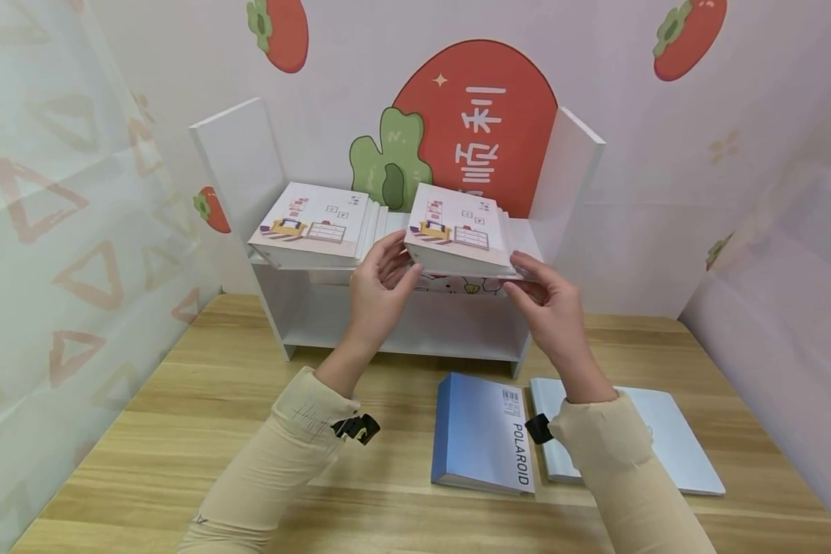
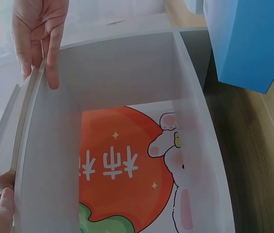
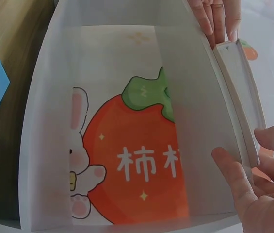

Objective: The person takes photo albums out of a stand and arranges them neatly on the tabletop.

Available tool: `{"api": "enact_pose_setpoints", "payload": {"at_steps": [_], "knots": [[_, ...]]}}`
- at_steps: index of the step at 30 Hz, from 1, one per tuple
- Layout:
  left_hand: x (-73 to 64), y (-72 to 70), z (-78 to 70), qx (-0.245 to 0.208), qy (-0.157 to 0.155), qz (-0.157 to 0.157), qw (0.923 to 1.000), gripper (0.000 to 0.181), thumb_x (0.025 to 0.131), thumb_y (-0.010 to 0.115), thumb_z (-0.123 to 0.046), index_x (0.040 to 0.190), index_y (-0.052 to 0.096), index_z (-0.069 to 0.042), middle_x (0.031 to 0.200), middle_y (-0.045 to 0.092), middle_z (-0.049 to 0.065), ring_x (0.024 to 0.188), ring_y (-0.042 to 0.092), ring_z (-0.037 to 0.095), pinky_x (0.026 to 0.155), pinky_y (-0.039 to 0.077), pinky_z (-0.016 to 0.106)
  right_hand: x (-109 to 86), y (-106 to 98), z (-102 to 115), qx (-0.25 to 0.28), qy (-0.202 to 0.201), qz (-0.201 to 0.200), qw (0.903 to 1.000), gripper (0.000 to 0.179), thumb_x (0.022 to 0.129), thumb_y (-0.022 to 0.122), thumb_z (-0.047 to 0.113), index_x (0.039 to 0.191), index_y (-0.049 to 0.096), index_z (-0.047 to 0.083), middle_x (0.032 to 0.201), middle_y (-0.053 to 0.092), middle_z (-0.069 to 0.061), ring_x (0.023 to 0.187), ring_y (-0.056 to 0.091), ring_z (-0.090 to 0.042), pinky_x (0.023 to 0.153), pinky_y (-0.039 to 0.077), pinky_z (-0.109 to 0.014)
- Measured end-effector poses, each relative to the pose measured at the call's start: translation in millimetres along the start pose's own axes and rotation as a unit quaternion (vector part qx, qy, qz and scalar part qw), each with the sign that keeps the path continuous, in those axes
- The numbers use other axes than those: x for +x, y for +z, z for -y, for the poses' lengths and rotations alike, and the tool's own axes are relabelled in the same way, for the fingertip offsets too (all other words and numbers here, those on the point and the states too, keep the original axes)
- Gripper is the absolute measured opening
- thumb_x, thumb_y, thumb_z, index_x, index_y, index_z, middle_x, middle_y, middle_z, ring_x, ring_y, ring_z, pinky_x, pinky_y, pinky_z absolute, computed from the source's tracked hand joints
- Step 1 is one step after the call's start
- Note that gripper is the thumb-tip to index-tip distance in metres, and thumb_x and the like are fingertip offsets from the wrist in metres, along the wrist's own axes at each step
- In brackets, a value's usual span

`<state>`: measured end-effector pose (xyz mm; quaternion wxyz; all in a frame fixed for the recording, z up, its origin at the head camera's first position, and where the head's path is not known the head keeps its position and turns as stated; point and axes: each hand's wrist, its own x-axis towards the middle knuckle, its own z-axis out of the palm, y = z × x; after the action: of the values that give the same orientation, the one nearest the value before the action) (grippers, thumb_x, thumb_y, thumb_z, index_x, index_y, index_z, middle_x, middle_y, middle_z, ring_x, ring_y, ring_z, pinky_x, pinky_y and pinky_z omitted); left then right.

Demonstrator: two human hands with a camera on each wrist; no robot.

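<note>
A white book [image 1: 457,223] with a drawn room on its cover lies flat on the upper board of a small white shelf [image 1: 402,345], its near edge level with the board's front. My left hand [image 1: 378,281] holds the book's near left corner, fingers along its side and thumb at the front. At the near right corner my right hand [image 1: 545,304] grips the book, the thumb low against the shelf board, as the right wrist view shows. A matching white book [image 1: 315,221] lies to the left on the same board, apart from my left hand.
On the wooden table [image 1: 201,431], before the shelf, lies a blue album [image 1: 481,435] marked POLAROID. Beside it, partly under my right forearm, is a pale blue book [image 1: 672,438]. Upright side panels [image 1: 242,146] bound the upper board; a printed backdrop [image 1: 637,154] stands behind.
</note>
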<state>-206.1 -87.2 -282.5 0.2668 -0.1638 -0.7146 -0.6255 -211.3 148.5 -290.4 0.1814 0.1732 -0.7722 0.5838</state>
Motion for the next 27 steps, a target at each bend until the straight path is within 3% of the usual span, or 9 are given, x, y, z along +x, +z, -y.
{"api": "enact_pose_setpoints", "payload": {"at_steps": [10, 18, 27], "knots": [[0.5, 3.5, 0.7, -0.019, 0.007, -0.030, 0.9994, 0.045, 0.090, 0.068, 0.002, 0.134, 0.058, 0.002, 0.132, 0.064, 0.020, 0.118, 0.066, 0.029, 0.096, 0.054, 0.029, 1.3, 3.8, -2.0, -0.014, -0.012, -0.011, 0.9998, 0.042, 0.092, 0.067, 0.000, 0.134, 0.060, 0.000, 0.142, 0.057, -0.014, 0.091, 0.061, 0.010, 0.085, 0.050, -0.006], [-4.4, 4.6, -0.5, -0.025, 0.025, -0.051, 0.9981, 0.042, 0.088, 0.069, 0.004, 0.129, 0.060, 0.004, 0.126, 0.066, 0.022, 0.113, 0.068, 0.031, 0.095, 0.055, 0.031, -4.1, 2.2, -1.0, -0.001, -0.024, -0.011, 0.9997, 0.041, 0.092, 0.068, 0.002, 0.132, 0.062, 0.001, 0.140, 0.058, -0.013, 0.091, 0.064, 0.003, 0.085, 0.051, -0.008], [-12.7, 2.3, -2.4, -0.021, 0.038, -0.052, 0.9977, 0.038, 0.090, 0.068, 0.003, 0.127, 0.061, 0.004, 0.122, 0.067, 0.020, 0.109, 0.069, 0.029, 0.090, 0.056, 0.024, -13.3, 0.3, 2.5, -0.006, -0.027, -0.026, 0.9993, 0.034, 0.093, 0.068, 0.004, 0.127, 0.065, -0.001, 0.134, 0.061, -0.014, 0.082, 0.061, 0.002, 0.080, 0.051, -0.007]]}}
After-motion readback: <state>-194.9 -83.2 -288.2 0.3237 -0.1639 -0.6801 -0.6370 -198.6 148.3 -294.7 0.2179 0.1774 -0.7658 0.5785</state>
